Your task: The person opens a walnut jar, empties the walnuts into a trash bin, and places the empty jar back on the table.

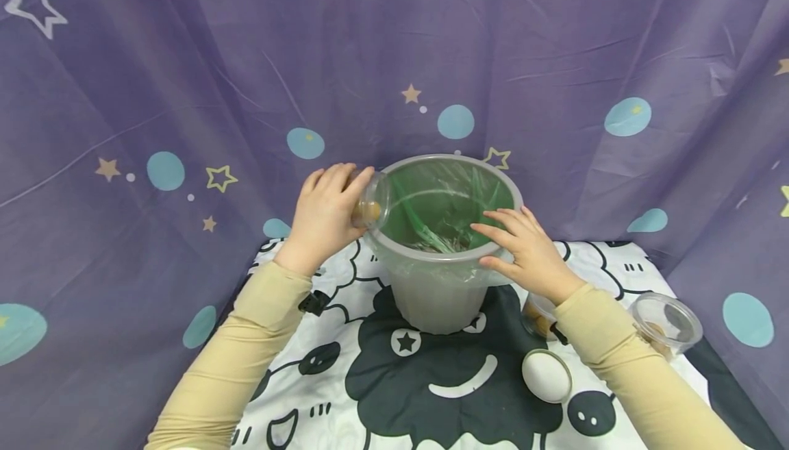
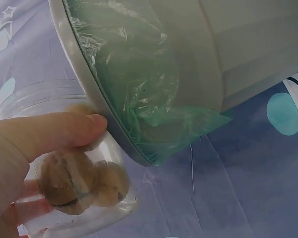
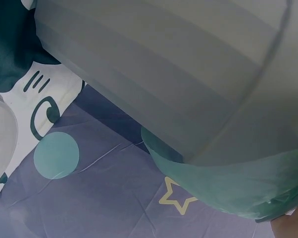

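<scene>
My left hand (image 1: 327, 214) grips a clear plastic jar (image 1: 376, 198), tipped on its side with its mouth toward the left rim of a grey trash bin (image 1: 440, 296). Brown, round, walnut-like pieces (image 2: 70, 181) lie inside the jar, seen through its wall in the left wrist view. A thin green bag (image 2: 124, 64) lines the bin and folds over its rim. At the bin's right rim is my right hand (image 1: 524, 248), fingers spread over the opening and holding nothing. Only a bit of that hand shows at the lower corner of the right wrist view.
Right of the bin stand two more clear containers, one (image 1: 537, 320) partly behind my right wrist, the other (image 1: 668, 320) farther right, both with brown contents. A round white lid (image 1: 546, 376) lies on the patterned cloth (image 1: 394, 381). A purple curtain (image 1: 246, 59) hangs behind.
</scene>
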The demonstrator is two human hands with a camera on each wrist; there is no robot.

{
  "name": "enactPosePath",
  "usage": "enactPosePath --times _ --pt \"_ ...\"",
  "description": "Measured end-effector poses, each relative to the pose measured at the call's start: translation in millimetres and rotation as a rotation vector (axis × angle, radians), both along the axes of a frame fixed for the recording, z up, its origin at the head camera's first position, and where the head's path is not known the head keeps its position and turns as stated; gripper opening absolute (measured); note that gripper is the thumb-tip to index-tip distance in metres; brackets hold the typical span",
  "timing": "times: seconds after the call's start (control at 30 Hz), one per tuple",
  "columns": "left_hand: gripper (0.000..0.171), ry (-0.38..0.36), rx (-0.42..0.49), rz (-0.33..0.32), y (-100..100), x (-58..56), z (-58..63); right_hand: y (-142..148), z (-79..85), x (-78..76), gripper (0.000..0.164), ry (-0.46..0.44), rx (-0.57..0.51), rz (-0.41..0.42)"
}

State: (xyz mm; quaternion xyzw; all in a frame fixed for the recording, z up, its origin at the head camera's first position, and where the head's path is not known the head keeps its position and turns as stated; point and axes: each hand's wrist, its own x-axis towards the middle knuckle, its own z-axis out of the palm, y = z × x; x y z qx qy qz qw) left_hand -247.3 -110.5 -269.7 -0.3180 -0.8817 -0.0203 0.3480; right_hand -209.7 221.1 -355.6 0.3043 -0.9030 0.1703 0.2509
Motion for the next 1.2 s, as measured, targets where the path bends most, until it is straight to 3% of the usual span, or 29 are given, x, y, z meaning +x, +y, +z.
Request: enactPosePath --times 0.4,0.7,1.2 --pt "0.086 0.030 -0.027 0.001 2.9 1.5 1.4 -0.1 -0.3 -0.5 0.056 0.011 -0.002 0.001" --pt "0.085 0.078 -0.127 0.008 11.4 5.6 3.9 -1.0 0.2 -0.4 0.057 0.014 -0.011 0.002" --pt "0.052 0.196 -0.146 -0.013 20.5 5.4 2.9 -1.5 -0.2 -0.8 0.057 0.007 -0.011 -0.004"
